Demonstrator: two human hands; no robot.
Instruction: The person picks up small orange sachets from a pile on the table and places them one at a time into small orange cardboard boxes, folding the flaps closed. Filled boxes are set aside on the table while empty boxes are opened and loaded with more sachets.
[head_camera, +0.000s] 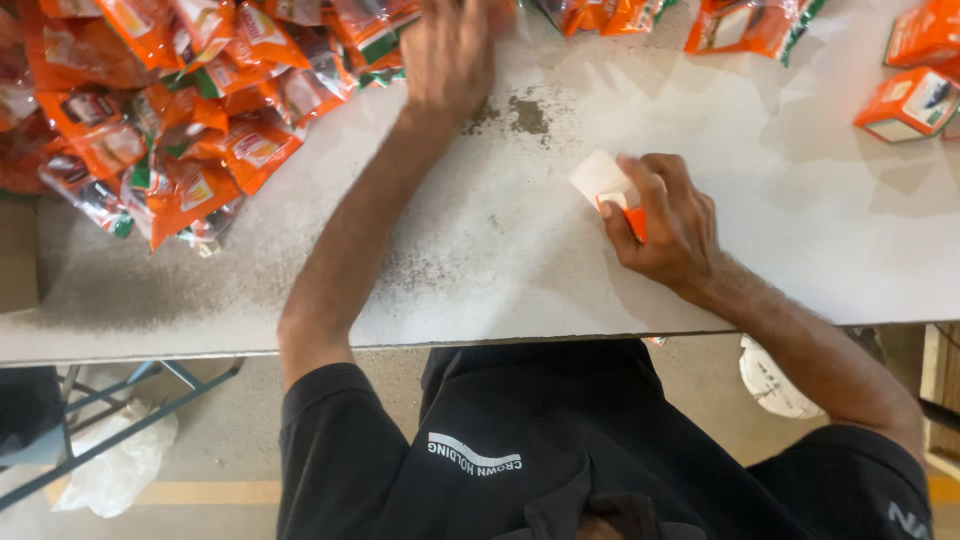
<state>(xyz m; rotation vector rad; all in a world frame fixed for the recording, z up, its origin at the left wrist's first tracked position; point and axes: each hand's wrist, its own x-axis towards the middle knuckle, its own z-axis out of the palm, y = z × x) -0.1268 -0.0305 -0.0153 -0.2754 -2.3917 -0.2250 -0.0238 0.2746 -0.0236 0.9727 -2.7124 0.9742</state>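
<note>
Left of the table's (480, 290) middle I see the heap of orange packets (170, 110). My left hand (445, 55) reaches its near edge; it's blurred, so I cannot tell its fingers. Right of that, my right hand (665, 225) clamps a small orange-and-white carton (605, 185) against the table. Judging by this, a packet needs picking up for that carton.

This looks like a packing room in a small factory or warehouse: a heap of identical orange sachets (170, 110) and small orange cartons (908, 103) covers a worn white counter (480, 270) above a bare concrete floor (215, 440).
</note>
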